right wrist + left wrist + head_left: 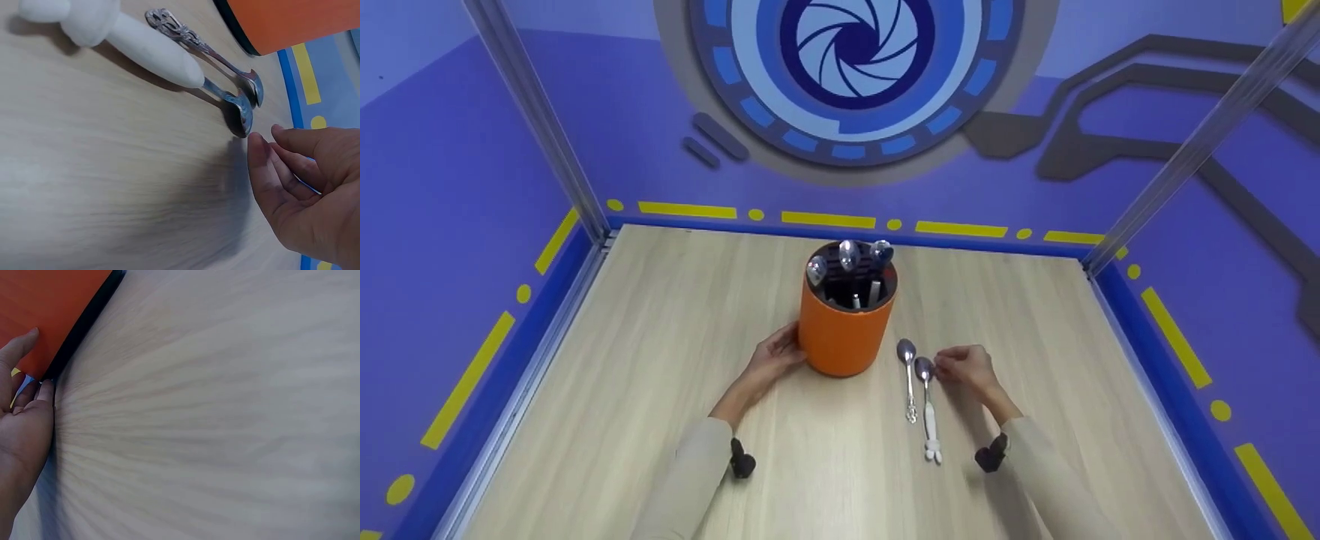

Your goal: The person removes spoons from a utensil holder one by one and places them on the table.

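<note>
An orange cylindrical utensil holder [844,341] with a dark slotted top stands upright on the table. My left hand [777,356] rests against its lower left side; in the left wrist view the thumb [25,346] lies over the orange wall. Two spoons lie on the table to the right of the holder: a metal spoon with an ornate handle [910,386] and a spoon with a white figure-shaped handle [930,420]. Beside the white-handled spoon's bowl is my right hand [969,367], fingers loosely bent and holding nothing. In the right wrist view its fingertips [257,147] are close to that bowl.
Several utensils stand in the holder, with three spoon bowls [849,255] rising above its top. The light wood table [682,300] is enclosed by blue-purple printed panels [622,112] and metal corner posts [540,112]. A small black camera [742,459] is on the left wrist.
</note>
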The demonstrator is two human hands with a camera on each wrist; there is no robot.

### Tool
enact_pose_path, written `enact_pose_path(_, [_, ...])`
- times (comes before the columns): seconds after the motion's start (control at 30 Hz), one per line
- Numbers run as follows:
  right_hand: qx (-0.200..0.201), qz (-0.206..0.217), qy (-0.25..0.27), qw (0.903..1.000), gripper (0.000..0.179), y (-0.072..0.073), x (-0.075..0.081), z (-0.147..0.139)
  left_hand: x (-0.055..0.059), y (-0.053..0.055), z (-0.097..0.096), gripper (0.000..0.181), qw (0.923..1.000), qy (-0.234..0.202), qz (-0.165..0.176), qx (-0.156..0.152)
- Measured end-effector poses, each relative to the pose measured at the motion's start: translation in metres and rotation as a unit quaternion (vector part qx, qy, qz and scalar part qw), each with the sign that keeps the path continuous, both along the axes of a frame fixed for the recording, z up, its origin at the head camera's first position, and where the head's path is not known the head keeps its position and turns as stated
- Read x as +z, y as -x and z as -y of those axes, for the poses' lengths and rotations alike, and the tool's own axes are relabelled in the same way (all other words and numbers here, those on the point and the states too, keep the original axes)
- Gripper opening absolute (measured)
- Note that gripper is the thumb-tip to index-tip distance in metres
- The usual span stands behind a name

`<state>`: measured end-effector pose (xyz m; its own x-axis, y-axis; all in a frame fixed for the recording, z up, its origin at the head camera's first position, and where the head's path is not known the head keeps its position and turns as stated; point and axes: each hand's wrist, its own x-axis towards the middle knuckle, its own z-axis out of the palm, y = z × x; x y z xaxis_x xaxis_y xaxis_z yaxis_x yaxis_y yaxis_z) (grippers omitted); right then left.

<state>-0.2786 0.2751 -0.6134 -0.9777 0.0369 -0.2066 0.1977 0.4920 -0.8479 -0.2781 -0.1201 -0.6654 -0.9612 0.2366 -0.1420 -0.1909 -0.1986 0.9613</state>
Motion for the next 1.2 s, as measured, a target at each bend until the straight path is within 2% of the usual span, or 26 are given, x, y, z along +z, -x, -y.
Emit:
enact_pose_path(0.2, [0.019, -0.033, 0.001, 0.9993, 0.022, 0.002, 0.016, -0.001, -0.001, 0.000, 0.001, 0.076, 0.9999, 0.000, 0.009, -0.007])
enact_pose_path(0.47, [0.039, -0.021, 0.092, 0.9948, 0.027, 0.005, 0.043, 0.004, -0.002, 0.000, 0.000, 0.074, 1.0000, -0.003, 0.006, 0.000])
enact_pose_path(0.9, [0.099, -0.054, 0.097, 0.9889, 0.031, 0.002, 0.084, 0.025, 0.000, 0.000, 0.000, 0.075, 0.9999, 0.003, 0.010, 0.006])
enact_pose_path(1.2, [0.128, -0.086, 0.105, 0.9825, 0.032, 0.006, 0.120, 0.043, -0.002, 0.001, 0.001, 0.072, 0.9996, -0.012, -0.021, -0.015])
